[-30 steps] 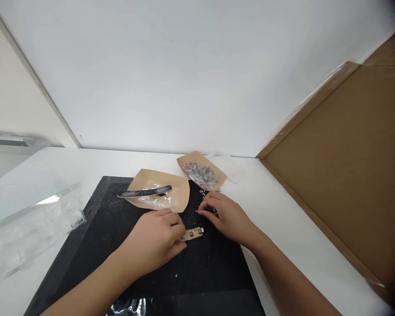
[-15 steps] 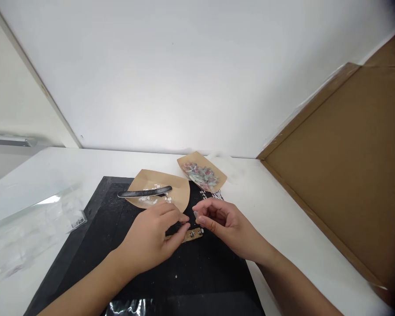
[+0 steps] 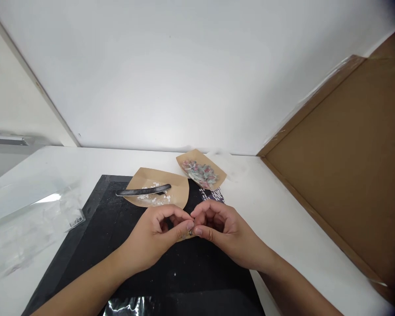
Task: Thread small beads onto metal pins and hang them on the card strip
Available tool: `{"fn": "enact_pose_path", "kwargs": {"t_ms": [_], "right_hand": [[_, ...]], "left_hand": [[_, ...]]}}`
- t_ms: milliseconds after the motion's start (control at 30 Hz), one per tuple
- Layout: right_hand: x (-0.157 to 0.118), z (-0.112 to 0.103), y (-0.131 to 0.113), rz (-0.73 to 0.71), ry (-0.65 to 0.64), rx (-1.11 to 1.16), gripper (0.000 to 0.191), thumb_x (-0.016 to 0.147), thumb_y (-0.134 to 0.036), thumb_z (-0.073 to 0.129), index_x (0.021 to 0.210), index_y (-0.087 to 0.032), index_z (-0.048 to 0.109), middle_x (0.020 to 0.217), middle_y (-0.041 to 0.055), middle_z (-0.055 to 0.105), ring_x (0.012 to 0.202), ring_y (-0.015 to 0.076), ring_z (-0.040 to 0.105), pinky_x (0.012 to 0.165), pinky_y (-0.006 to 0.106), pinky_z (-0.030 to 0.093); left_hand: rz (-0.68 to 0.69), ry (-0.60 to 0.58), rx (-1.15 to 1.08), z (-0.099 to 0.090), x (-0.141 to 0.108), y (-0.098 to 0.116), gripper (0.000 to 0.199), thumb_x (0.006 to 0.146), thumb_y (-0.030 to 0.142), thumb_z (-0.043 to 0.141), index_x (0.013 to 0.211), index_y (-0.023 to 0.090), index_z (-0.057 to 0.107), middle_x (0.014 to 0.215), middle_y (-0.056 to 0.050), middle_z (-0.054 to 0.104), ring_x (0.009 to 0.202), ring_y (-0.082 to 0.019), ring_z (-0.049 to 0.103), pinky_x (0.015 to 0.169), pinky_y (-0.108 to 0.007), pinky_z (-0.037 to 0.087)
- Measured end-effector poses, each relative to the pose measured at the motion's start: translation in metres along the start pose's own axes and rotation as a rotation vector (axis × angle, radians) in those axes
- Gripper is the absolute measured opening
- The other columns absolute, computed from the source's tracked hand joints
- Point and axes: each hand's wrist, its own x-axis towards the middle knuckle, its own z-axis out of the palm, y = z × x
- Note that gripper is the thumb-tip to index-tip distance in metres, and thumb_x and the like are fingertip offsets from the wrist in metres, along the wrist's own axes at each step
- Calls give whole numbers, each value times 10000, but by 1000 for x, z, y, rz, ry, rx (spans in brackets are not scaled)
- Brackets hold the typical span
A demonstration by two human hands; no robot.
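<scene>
No legible text anywhere; dark printed card (image 3: 213,194) (behind hands) shows white marks, too small to read.

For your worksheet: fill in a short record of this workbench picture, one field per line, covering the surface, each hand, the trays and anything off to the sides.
Surface: black mat on a white table
Left hand: fingertips pinched on a small tan strip with metal studs
Right hand: fingertips meet the left hand's at the same strip
Near tray: brown paper, white bits, dark curved tool lying across it
Far tray: brown paper, pink and green bits
Left side: clear plastic bags
Right side: cardboard sheet leaning up
</scene>
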Motion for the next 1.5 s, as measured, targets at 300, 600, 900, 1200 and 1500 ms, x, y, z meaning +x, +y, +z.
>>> {"fn": "enact_pose_path", "kwargs": {"t_ms": [300,600,900,1200,1500], "right_hand": [[0,-7,4,-263,12,-393,272,930,-341,795,1188,-302,720,1001,11,721,891,162,662,741,279,506],[2,-10,9,-415,-4,-424,419,852,-367,872,1243,-326,728,963,-10,718,880,152,681,778,274,542],[1,-11,0,-332,-3,-445,214,894,-374,832,1066,-274,753,922,-10,708,864,152,668,798,280,535],[5,-25,13,-137,-19,-616,269,840,-393,875,1062,-278,775,989,4,657,872,167,638,782,299,532],[10,-22,18,-137,-105,-708,313,833,-440,871,1093,-283,797,993,9,649,895,180,626,781,298,510]], "left_hand": [[-65,16,-196,3,2,2,229,879,397,800,892,170,772,856,-23,765,775,-121,659,703,-215,492],[-124,27,-303,6,2,-1,274,832,376,850,829,154,691,784,-8,753,693,-95,646,637,-191,457],[-109,40,-170,4,2,-3,347,875,491,787,877,160,682,794,-24,760,645,-110,616,586,-213,430],[367,228,677,-20,9,-15,220,1072,264,513,1053,212,726,935,-20,744,901,-187,670,869,-343,508],[564,135,832,-14,4,-13,250,1050,158,497,1259,169,634,1013,-76,709,972,-233,611,883,-394,537]]}}
